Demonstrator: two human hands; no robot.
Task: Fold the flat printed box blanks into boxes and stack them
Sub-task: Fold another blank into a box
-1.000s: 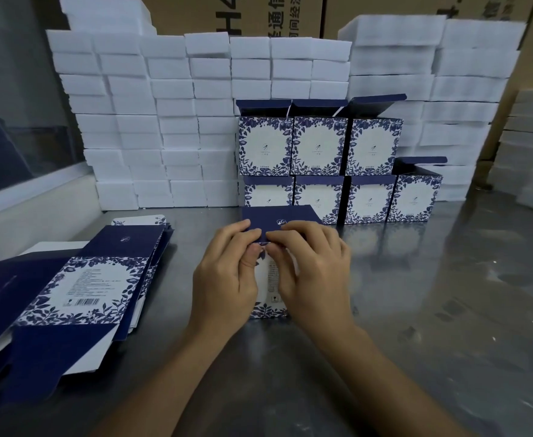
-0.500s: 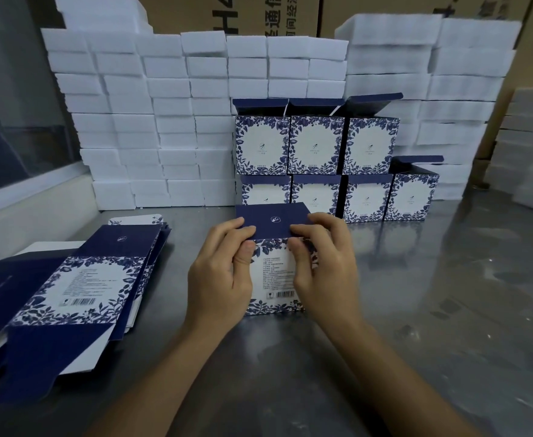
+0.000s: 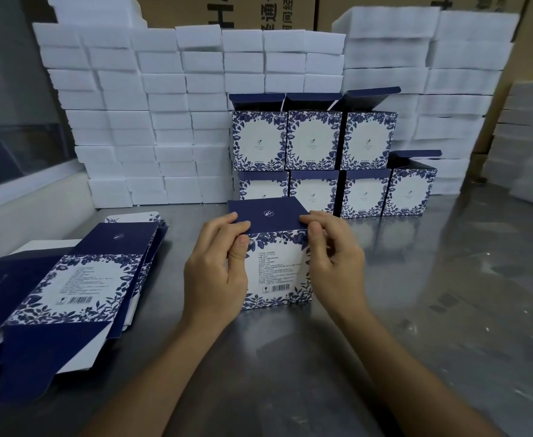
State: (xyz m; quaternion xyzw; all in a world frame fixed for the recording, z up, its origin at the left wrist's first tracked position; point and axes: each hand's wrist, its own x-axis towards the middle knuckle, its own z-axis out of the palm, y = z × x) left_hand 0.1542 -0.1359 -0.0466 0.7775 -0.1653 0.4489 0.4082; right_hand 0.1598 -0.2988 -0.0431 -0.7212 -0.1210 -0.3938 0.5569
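2 hands pinch box (image 3: 276,272) lid: left grip (image 3: 217,272), right grip (image 3: 334,263) | box sides hidden

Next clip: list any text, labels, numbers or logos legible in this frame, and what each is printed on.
"H": cardboard carton behind the foam blocks, cut off.
"通" and further Chinese characters: same carton, cropped, not fully readable.
Held box: small print and barcode, too small to read.
Top flat blank: print and barcode, too blurred.
Finished boxes: small logo, unreadable.
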